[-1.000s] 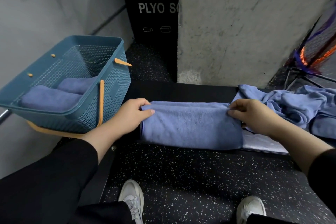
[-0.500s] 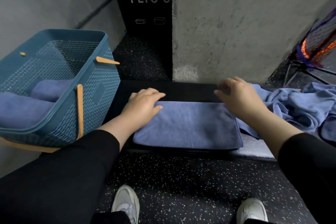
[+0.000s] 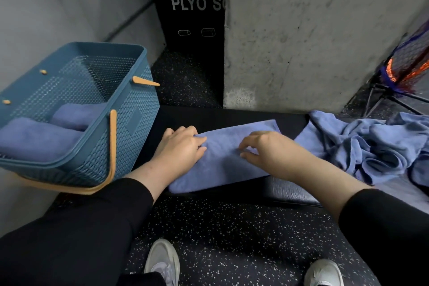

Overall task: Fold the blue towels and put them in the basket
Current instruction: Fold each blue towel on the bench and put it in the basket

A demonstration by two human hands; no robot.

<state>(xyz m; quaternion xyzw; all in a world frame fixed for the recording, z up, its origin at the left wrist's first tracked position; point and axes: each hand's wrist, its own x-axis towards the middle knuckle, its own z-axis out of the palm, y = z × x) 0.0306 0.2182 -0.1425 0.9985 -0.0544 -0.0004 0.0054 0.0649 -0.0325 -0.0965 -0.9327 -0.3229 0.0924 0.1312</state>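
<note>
The risk here, as I see it, is the fold slipping: the towel (image 3: 222, 158) lies at a slant across the dark worktop (image 3: 290, 190) in the middle of the frame, its near edge right at the worktop's front lip, so a careless sweep could drag it off onto the speckled floor (image 3: 232, 239) or skew the layers. Lifting it loosely toward the basket (image 3: 130, 123) at the left could also let it fall open.

The left hand (image 3: 180, 148) lies flat on the towel's left end, fingers straight, pressing and gripping nothing. The right hand (image 3: 262, 148) hovers over the middle with fingers loosely bent; it seems only to touch the cloth (I cannot tell if the fingertips pinch any of it).

The towel itself is a soft, lavender-blue, napped rectangle, already doubled over and fairly smooth. Two folded ones (image 3: 39, 139) sit inside the basket, and a rumpled heap (image 3: 371, 146) of unfolded ones waits at the right, just beside it.
</note>
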